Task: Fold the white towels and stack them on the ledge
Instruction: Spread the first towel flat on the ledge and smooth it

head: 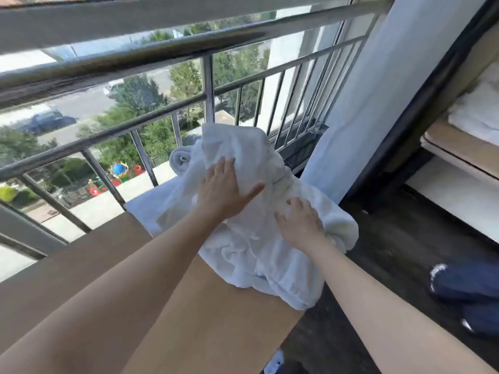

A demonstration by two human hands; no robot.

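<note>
1. Because the crumpled white towel [243, 238] is heaped at the far end of the brown ledge [229, 319], with its near hem already hanging past the ledge's right edge, a careless tug could drag the whole heap down onto the dark floor [399, 247].
2. The heap sits right against the railing [162, 120], with open air beyond the bars. A wide flick that way could push cloth, or the small rolled towel [179, 157] behind the heap, through a gap.
3. A flat white towel [143, 209] lies under the heap, and hard smoothing could skew it.
4. The left hand [226, 190] lies palm down on top of the heap, fingers straight and spread, thumb out to the right. It presses the cloth and grips nothing.
5. The right hand [299, 222] rests lower, on the heap's right side. Its fingers look bent into the cloth, but I cannot tell whether they pinch a fold.
6. Both bare forearms reach forward over the ledge.
</note>
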